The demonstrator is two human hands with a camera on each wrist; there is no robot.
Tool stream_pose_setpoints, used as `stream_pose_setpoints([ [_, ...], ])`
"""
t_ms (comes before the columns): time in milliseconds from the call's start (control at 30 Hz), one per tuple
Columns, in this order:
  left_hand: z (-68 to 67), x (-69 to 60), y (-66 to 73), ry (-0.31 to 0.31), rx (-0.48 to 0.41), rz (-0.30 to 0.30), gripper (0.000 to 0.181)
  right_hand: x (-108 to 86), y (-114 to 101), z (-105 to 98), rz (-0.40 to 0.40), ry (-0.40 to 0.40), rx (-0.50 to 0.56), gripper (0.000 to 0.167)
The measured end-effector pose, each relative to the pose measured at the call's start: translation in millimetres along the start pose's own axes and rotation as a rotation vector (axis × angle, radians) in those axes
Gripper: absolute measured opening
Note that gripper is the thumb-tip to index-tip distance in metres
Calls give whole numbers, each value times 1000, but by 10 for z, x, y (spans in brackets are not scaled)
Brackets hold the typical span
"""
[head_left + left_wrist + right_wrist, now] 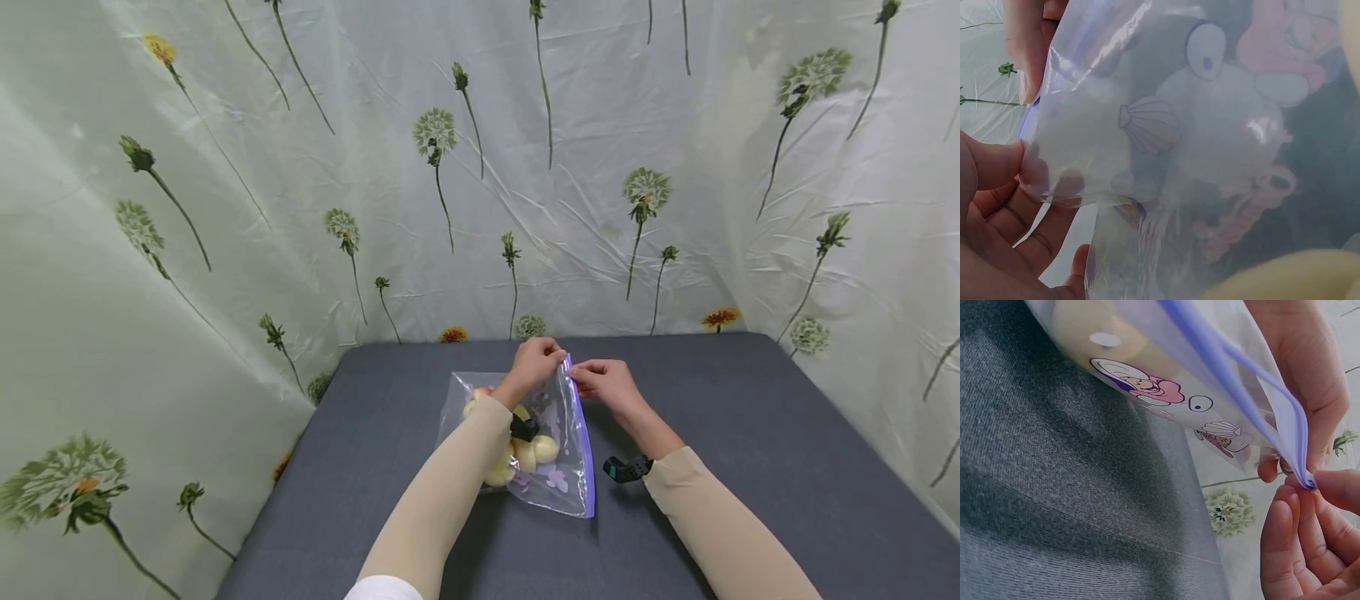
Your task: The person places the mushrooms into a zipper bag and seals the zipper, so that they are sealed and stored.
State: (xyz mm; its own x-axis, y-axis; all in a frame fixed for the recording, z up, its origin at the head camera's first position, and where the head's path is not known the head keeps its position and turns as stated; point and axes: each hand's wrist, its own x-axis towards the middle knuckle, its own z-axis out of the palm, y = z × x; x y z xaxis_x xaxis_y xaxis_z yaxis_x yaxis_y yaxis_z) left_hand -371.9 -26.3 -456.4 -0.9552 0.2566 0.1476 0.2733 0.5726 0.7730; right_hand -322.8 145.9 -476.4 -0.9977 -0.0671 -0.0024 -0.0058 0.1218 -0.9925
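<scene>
A clear zip bag [558,492] with a purple zip strip and printed cartoon figures lies on its side on the table. Pale yellow rounded pieces [546,449], perhaps fruit, show inside it. At the far end of the strip my left hand [537,360] pinches the bag's corner between thumb and fingers. My right hand [606,383] pinches the purple zip strip [1302,434] close beside it. The right wrist view shows the strip's two edges parted further along, meeting at the right fingertips [1282,519]. Through the film, the left wrist view shows a printed shell [1150,124].
A dark grey table [360,467] spreads under the bag and both arms. Behind it hangs a pale curtain [480,192] printed with dandelions. A black strapped device [628,469] sits on the right wrist, and another [524,427] on the left.
</scene>
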Motion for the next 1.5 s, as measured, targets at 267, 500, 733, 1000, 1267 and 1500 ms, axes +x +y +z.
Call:
stream_pose_setpoints([
  [267,9,11,-31,16,2,-13,22,-31,48,9,-16,6,-10,32],
  [500,28,24,-39,37,-10,-1,20,-67,68,1,-33,17,-9,34],
  [733,57,28,-32,34,11,-5,20,-119,94,-4,-31,34,-19,35],
  [1000,55,26,-16,49,24,-1,21,-194,52,6,-30,23,1,34],
  [1267,26,5,9,35,22,-12,21,-233,86,21,-41,32,-15,34],
  [1500,11,-7,16,36,12,-11,20,-286,87,28,-38,27,-26,33],
])
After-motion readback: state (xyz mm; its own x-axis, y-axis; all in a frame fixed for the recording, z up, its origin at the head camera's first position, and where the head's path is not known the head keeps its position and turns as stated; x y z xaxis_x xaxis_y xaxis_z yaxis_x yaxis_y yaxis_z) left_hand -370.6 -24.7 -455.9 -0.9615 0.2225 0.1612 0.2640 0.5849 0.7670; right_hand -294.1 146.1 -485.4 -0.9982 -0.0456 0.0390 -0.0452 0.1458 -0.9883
